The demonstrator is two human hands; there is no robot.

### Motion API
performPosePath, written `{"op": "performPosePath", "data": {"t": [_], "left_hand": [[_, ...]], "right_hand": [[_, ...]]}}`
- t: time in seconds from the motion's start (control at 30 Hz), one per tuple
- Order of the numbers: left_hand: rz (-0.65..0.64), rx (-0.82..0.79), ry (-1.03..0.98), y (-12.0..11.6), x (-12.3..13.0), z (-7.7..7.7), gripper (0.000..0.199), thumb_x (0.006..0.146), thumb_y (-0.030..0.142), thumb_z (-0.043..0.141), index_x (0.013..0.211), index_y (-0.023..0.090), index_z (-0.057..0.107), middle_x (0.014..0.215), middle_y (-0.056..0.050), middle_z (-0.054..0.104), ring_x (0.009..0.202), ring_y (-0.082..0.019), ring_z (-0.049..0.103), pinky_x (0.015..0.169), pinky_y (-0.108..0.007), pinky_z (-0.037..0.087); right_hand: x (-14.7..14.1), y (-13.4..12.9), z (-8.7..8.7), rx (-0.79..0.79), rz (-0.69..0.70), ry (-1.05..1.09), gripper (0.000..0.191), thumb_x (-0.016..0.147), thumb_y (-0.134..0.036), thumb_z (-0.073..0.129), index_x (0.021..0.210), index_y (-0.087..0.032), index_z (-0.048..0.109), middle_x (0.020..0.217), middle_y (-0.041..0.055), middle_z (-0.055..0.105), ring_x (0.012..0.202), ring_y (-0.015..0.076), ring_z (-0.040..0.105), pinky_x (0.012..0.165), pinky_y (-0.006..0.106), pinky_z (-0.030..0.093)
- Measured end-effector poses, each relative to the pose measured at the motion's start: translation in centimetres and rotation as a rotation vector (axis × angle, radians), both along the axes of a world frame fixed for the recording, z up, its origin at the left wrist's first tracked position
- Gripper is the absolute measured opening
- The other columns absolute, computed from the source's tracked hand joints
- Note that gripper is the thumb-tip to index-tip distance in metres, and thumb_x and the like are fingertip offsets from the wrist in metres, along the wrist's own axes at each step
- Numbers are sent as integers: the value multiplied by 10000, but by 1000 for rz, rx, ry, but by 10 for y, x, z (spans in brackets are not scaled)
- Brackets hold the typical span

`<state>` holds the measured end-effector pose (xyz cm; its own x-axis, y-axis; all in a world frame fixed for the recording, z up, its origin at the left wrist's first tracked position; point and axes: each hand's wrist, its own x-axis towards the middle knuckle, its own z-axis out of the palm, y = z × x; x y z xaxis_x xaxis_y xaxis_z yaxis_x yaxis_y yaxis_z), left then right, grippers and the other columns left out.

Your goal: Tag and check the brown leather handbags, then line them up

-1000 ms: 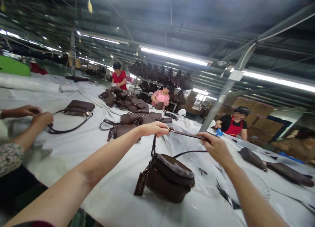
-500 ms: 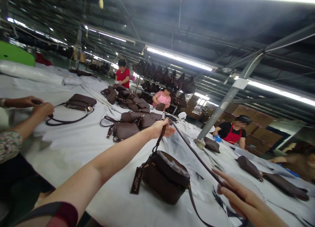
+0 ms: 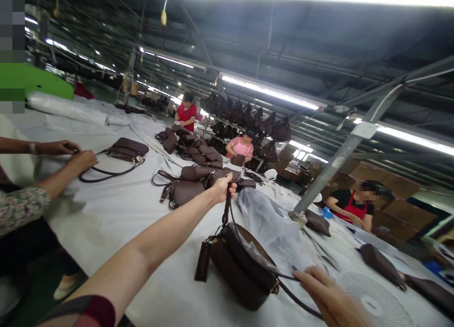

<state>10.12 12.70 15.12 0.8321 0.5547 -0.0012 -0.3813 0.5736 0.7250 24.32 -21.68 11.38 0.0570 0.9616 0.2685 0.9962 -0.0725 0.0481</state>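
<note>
A dark brown handbag [image 3: 244, 265] hangs tilted just above or on the white-covered table; I cannot tell if its base touches. Its top gapes, and clear plastic shows inside. Up at the strap [image 3: 227, 208], my left hand [image 3: 224, 187] is closed round it, above the bag's left end. My right hand [image 3: 324, 289] pinches a lower length of the strap beside the bag's right end. From the bag's left side hangs a black tag [image 3: 203, 261] with faint lettering. Crumpled clear plastic [image 3: 269, 223] lies behind the bag.
Several brown bags [image 3: 187, 192] are heaped beyond my left hand. A co-worker's hands [image 3: 83, 160] hold the strap of another bag [image 3: 128, 148] at left. A white fan [image 3: 372, 301] is at lower right, near a slanted post [image 3: 333, 166]. Other people work across the table.
My left hand has closed round the strap. My right hand has moved down and left with its part of the strap, which now runs slack across the bag's opening.
</note>
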Motion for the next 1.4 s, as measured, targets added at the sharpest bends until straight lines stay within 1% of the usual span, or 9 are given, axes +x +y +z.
{"op": "performPosePath", "data": {"t": [0.17,0.33,0.43,0.57,0.77,0.97,1.1,1.27,1.4], "left_hand": [[-252,265,52,-39,16,8,287,923,386,534,749,175,446,582,28,516,370,-54,356,400,-181,279],[-294,436,53,-54,23,3,302,849,418,633,796,171,468,660,21,565,393,-38,368,410,-179,284],[-296,538,24,-50,20,-1,316,811,420,666,795,169,474,611,55,497,419,-43,379,431,-187,315],[-348,625,3,-45,13,1,290,789,401,653,794,169,480,646,22,556,435,-45,370,437,-195,327],[-345,807,2,-51,9,8,219,594,101,685,726,169,523,562,57,525,438,-60,412,414,-183,305],[-330,794,88,-52,12,5,116,621,108,647,666,157,552,517,49,521,406,-66,404,390,-190,281],[-249,728,123,-41,14,2,155,698,204,681,656,145,544,525,29,540,432,-77,442,427,-197,322],[-204,312,46,-43,20,-4,231,784,291,705,788,136,533,755,-92,677,655,-189,639,598,-300,486],[-124,141,-52,-64,31,-12,180,804,222,703,793,131,548,622,-15,606,559,-141,592,610,-278,487]], "right_hand": [[-40,74,56,-94,-166,-253,291,975,-295,362,924,-248,645,870,33,684,773,181,685,586,241,458],[-60,131,78,-79,-286,-311,229,968,-304,430,995,-234,646,915,55,729,862,209,691,622,254,428],[-60,143,80,-31,-281,-310,247,973,-320,421,1069,-268,642,961,47,738,874,212,693,611,256,417],[-56,146,84,27,-317,-333,249,964,-344,428,934,-250,657,904,38,739,817,205,690,555,252,365],[-55,146,96,104,-388,-367,237,946,-360,458,879,-245,654,864,31,739,781,207,683,525,264,279],[-50,141,99,114,-376,-370,272,953,-406,464,839,-237,645,839,15,728,771,183,671,520,248,271],[-36,129,89,196,-376,-378,227,965,-336,448,1062,-272,643,962,12,711,732,151,668,500,242,306],[-38,128,69,168,-417,-452,292,984,-238,354,1125,-220,609,1007,60,684,695,177,682,482,265,346],[-58,152,59,46,-292,-341,300,968,-157,330,1058,-229,607,1015,58,694,795,186,695,542,258,396]]}}
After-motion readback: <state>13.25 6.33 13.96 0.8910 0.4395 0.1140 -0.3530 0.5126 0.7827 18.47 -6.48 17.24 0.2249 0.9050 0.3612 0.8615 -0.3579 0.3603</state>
